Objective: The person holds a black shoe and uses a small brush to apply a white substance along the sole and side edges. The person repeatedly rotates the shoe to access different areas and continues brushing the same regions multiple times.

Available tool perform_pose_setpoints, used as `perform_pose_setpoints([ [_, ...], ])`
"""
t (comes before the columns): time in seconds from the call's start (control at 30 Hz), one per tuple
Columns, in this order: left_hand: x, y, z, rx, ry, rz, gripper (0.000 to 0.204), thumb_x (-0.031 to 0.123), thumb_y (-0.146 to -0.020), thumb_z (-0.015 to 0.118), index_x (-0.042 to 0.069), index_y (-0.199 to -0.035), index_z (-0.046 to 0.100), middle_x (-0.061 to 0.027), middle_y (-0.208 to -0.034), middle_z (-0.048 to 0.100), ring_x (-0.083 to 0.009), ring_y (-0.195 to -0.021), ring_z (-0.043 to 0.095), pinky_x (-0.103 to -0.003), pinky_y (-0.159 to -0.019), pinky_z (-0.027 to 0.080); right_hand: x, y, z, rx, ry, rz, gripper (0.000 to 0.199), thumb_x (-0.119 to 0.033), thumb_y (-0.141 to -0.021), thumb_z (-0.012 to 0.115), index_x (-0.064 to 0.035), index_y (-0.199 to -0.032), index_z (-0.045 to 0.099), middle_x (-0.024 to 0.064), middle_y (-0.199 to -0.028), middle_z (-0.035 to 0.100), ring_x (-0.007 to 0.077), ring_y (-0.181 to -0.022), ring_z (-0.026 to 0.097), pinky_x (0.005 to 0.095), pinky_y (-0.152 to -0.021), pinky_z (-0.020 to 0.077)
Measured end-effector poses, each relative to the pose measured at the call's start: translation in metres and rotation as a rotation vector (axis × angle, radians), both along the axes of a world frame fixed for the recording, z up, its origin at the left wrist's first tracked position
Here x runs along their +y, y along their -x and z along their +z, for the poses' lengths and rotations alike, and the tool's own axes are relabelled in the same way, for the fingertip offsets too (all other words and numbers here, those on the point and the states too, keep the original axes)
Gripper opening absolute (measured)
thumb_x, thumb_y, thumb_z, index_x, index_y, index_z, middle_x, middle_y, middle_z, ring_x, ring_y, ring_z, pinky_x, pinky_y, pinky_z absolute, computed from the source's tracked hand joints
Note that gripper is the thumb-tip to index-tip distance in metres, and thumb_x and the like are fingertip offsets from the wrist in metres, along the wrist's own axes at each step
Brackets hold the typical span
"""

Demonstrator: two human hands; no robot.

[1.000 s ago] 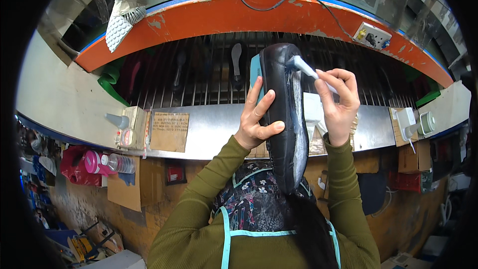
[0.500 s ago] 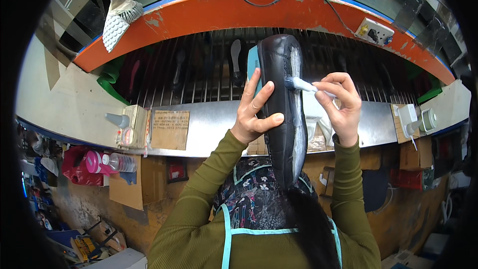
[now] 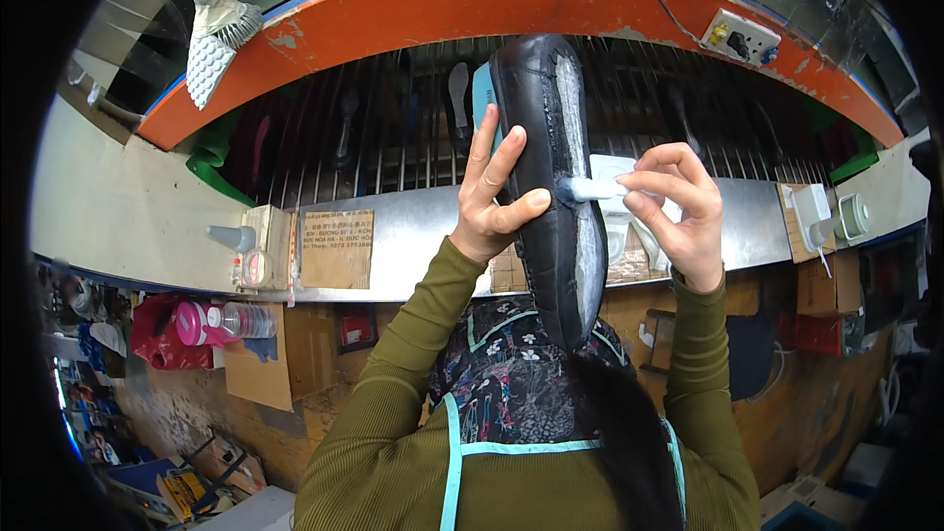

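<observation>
A black shoe upper (image 3: pixel 540 128) is held upright lengthwise in front of me, with a teal shoe last (image 3: pixel 482 96) showing along its left side. My left hand (image 3: pixel 492 205) grips it from the left, fingers spread on the side and thumb across the black surface. A whitish, rough strip (image 3: pixel 573 113) runs along the underside edge. Between thumb and fingertips, my right hand (image 3: pixel 683 216) pinches a small white brush (image 3: pixel 598 190). Its dark tip touches the border of the black side and the pale strip, about halfway along.
Ahead lies a rack of metal bars (image 3: pixel 393 128) under an orange beam (image 3: pixel 383 28). A cardboard piece (image 3: pixel 336 250) rests on the metal ledge (image 3: pixel 413 236) at left. White containers stand at right, by a green-rimmed cup (image 3: pixel 854 215). A scrub brush (image 3: pixel 218 39) hangs upper left.
The brush tip has moved down along the shoe's edge toward me, with my right hand following. The shoe sits slightly farther away and more tilted. My left hand keeps its grip.
</observation>
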State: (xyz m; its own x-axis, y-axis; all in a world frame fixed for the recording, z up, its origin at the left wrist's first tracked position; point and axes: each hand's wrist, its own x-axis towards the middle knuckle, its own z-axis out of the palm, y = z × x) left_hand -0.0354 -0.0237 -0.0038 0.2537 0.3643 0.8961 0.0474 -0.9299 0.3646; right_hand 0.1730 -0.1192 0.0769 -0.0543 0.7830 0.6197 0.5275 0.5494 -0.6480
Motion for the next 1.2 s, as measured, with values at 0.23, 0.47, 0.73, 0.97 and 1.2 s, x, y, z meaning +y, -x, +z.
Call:
perform_pose_setpoints([
  [0.23, -0.001, -0.003, 0.003, -0.019, 0.081, 0.016, 0.045, 0.017, -0.076, 0.073, 0.034, -0.113, 0.053, -0.0117, -0.145, 0.040, -0.0476, -0.134, 0.033, -0.058, -0.110, 0.030, -0.002, 0.001, -0.010, 0.195, 0.008, 0.044, 0.015, -0.005, -0.080, 0.072, -0.0050, -0.095, 0.074, 0.0051, -0.093, 0.057, 0.0114, -0.076, 0.056, 0.0236, -0.064, 0.0449],
  [0.47, -0.002, 0.000, -0.020, 0.027, -0.106, 0.273, 0.057, 0.021, -0.070, 0.080, 0.036, -0.119, 0.053, -0.0133, -0.148, 0.039, -0.0481, -0.134, 0.033, -0.064, -0.109, 0.017, -0.045, 0.027, -0.048, 0.541, 0.355, -0.090, 0.016, -0.004, -0.082, 0.069, 0.0030, -0.096, 0.071, 0.0063, -0.089, 0.058, 0.0130, -0.082, 0.055, 0.0238, -0.072, 0.0442],
  [0.73, -0.010, 0.004, -0.027, 0.095, -0.052, 0.298, 0.066, 0.021, -0.065, 0.083, 0.035, -0.122, 0.053, -0.0138, -0.147, 0.041, -0.0486, -0.133, 0.034, -0.063, -0.108, 0.022, -0.063, 0.037, -0.056, 0.404, 0.269, -0.192, 0.017, -0.002, -0.081, 0.069, -0.0008, -0.098, 0.072, 0.0061, -0.089, 0.058, 0.0131, -0.080, 0.056, 0.0236, -0.069, 0.0452],
  [0.97, -0.009, 0.005, -0.027, 0.125, -0.071, 0.299, 0.066, 0.023, -0.064, 0.083, 0.038, -0.121, 0.053, -0.0115, -0.147, 0.041, -0.0475, -0.133, 0.035, -0.062, -0.108, 0.024, -0.035, 0.030, -0.047, 0.240, 0.128, -0.219, 0.017, -0.002, -0.082, 0.070, -0.0016, -0.098, 0.072, 0.0048, -0.091, 0.055, 0.0091, -0.073, 0.055, 0.0193, -0.057, 0.0441],
  [1.2, -0.005, 0.005, -0.022, 0.144, -0.108, 0.307, 0.062, 0.023, -0.065, 0.082, 0.038, -0.118, 0.054, -0.0109, -0.146, 0.041, -0.0469, -0.133, 0.036, -0.061, -0.107, 0.027, -0.010, 0.023, -0.038, 0.140, -0.009, -0.247, 0.016, -0.003, -0.080, 0.072, -0.0031, -0.096, 0.073, 0.0037, -0.091, 0.055, 0.0084, -0.073, 0.053, 0.0200, -0.055, 0.0429],
])
